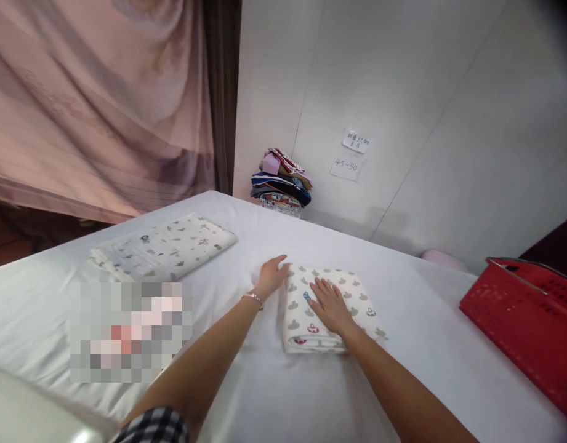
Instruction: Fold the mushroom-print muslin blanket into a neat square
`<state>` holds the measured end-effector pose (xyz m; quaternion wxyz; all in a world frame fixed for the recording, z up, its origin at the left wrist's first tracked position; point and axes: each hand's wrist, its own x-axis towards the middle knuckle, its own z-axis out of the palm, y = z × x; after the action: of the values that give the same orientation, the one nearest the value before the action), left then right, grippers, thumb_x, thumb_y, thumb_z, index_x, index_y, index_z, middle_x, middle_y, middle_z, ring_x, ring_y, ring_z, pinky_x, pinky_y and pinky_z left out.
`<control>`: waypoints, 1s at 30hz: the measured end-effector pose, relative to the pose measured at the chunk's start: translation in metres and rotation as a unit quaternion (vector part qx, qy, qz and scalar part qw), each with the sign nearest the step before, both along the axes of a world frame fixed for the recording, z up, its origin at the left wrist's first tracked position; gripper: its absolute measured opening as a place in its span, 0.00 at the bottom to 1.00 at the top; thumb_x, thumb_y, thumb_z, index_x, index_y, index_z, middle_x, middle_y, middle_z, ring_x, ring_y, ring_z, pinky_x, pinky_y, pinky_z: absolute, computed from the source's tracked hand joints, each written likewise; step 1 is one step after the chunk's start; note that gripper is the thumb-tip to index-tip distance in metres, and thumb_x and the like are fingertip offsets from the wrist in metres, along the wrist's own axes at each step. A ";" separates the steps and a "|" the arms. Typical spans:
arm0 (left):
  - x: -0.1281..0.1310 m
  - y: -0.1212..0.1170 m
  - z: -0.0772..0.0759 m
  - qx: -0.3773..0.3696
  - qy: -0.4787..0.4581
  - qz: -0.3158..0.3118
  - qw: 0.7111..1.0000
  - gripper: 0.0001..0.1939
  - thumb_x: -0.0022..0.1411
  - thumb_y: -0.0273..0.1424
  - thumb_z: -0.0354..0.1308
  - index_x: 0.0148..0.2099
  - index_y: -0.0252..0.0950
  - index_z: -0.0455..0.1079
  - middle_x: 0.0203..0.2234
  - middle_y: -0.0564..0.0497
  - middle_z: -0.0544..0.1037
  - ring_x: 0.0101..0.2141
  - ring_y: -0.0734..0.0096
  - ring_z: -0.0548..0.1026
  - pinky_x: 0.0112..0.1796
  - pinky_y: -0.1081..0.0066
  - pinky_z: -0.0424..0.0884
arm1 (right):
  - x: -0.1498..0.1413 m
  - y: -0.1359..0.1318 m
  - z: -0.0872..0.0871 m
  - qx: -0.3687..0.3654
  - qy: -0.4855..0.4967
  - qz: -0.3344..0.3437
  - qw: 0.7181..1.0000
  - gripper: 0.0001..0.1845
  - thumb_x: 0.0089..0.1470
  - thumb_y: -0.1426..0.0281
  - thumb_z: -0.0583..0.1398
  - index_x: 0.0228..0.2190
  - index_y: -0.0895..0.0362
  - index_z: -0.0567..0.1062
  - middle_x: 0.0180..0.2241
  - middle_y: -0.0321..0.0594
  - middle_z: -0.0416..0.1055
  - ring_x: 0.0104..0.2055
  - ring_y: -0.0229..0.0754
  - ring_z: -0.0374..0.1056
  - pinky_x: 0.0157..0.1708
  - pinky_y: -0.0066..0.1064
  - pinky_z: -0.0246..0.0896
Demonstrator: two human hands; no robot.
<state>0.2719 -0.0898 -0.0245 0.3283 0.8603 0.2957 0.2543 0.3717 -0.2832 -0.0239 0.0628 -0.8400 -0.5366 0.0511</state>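
A folded white cloth (332,307) with grey, blue and red mushroom-like prints lies on the white-covered table in front of me. My right hand (330,304) rests flat on top of it, fingers stretched out. At the cloth's left edge is my left hand (271,277), with a bracelet on the wrist; its fingers are extended and touch or nearly touch the far left corner. Farther left lies another folded white cloth (165,246) with small dark and green prints, apart from both hands.
A red plastic basket (523,326) stands at the right. A stack of folded clothes (283,183) sits at the table's far edge against the white wall, near paper notes (348,166). A pink curtain (103,104) hangs at the left. A blurred patch (130,332) hides something near-left.
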 end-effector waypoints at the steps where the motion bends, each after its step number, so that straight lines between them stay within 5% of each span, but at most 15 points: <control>1: -0.004 -0.013 0.004 0.040 -0.007 -0.015 0.999 0.20 0.61 0.36 0.48 0.55 0.39 0.64 0.53 0.47 0.68 0.54 0.64 0.63 0.56 0.60 0.52 | 0.000 0.000 -0.001 0.002 -0.002 -0.002 1.000 0.32 0.59 0.53 0.40 0.60 0.51 0.51 0.64 0.35 0.39 0.65 0.43 0.33 0.60 0.41 0.26; 4: -0.018 -0.053 0.005 0.161 0.012 -0.091 0.983 0.24 0.61 0.42 0.49 0.58 0.40 0.60 0.59 0.46 0.60 0.60 0.59 0.51 0.58 0.53 0.41 | 0.001 0.001 -0.004 0.009 -0.008 -0.004 1.000 0.32 0.59 0.52 0.40 0.60 0.51 0.51 0.64 0.36 0.40 0.65 0.43 0.33 0.60 0.42 0.28; 7: -0.033 -0.076 -0.005 0.157 0.083 -0.140 0.974 0.28 0.62 0.45 0.45 0.61 0.42 0.54 0.61 0.46 0.54 0.62 0.58 0.46 0.58 0.51 0.42 | 0.002 0.001 -0.005 0.017 -0.016 0.006 1.000 0.31 0.59 0.53 0.40 0.60 0.52 0.52 0.63 0.37 0.40 0.65 0.42 0.33 0.60 0.42 0.28; 14: -0.036 -0.076 -0.011 0.122 0.145 -0.132 0.973 0.29 0.63 0.48 0.40 0.63 0.44 0.49 0.63 0.49 0.48 0.62 0.60 0.42 0.57 0.47 0.41 | 0.002 0.003 -0.004 0.003 -0.009 0.006 1.000 0.31 0.59 0.54 0.40 0.60 0.52 0.50 0.64 0.37 0.39 0.65 0.42 0.32 0.60 0.42 0.27; 20: -0.033 -0.079 0.001 0.121 0.222 -0.137 0.958 0.31 0.61 0.47 0.41 0.64 0.44 0.47 0.64 0.53 0.43 0.63 0.61 0.38 0.57 0.46 0.40 | 0.005 0.007 0.021 -0.072 0.054 0.002 0.996 0.31 0.56 0.54 0.46 0.59 0.51 0.53 0.64 0.39 0.41 0.65 0.46 0.35 0.59 0.44 0.33; 25: -0.031 -0.078 0.004 0.101 0.252 -0.137 0.953 0.33 0.59 0.48 0.41 0.64 0.45 0.45 0.64 0.55 0.39 0.63 0.62 0.35 0.57 0.45 0.38 | 0.010 -0.031 0.031 -0.041 0.002 -0.092 0.995 0.29 0.57 0.57 0.46 0.58 0.52 0.56 0.62 0.44 0.46 0.64 0.51 0.36 0.57 0.53 0.31; 30: -0.029 -0.078 0.007 0.094 0.263 -0.137 0.950 0.34 0.59 0.48 0.41 0.64 0.45 0.44 0.64 0.55 0.38 0.63 0.62 0.33 0.56 0.44 0.39 | 0.023 -0.086 0.006 0.043 0.037 -0.155 0.986 0.27 0.58 0.58 0.45 0.56 0.52 0.59 0.62 0.42 0.46 0.64 0.47 0.38 0.57 0.46 0.39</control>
<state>0.2429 -0.1680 -0.0177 0.1886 0.9558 0.2255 -0.0015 0.3949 -0.3696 -0.0183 0.1264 -0.9070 -0.3987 0.0488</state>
